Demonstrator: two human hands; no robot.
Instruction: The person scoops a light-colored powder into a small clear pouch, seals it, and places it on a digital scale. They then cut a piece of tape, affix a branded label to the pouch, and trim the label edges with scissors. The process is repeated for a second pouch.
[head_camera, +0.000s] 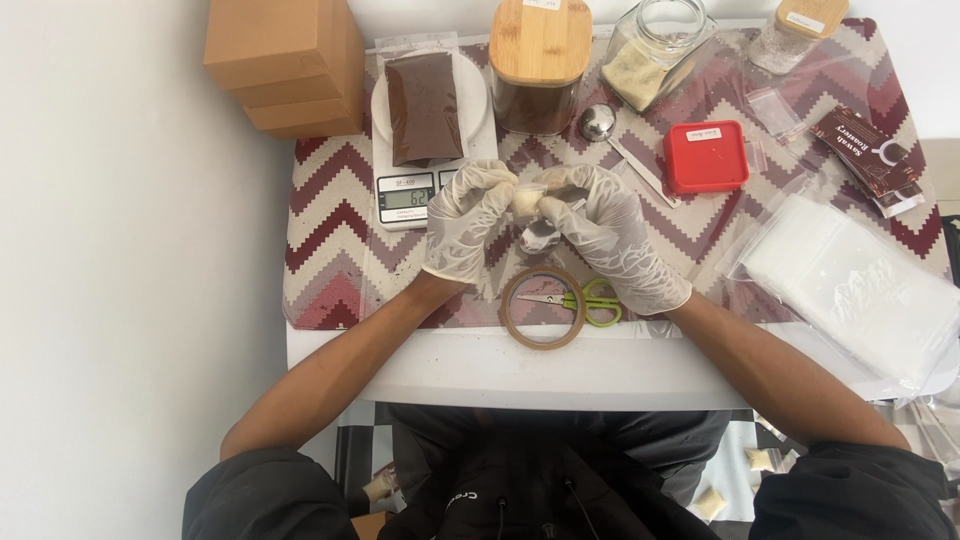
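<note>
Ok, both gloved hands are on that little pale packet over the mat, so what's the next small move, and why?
Probably press the packet's open edge shut between the fingertips. The left hand and right hand both pinch the small pale packet in the air above the tape roll, and filled packets like it already lie by the person's lap. Whether its edge is already closed is too small to tell.

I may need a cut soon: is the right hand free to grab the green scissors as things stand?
Probably not at once: the right hand and left hand pinch a small pouch; the scissors lie uncovered just below.
</note>
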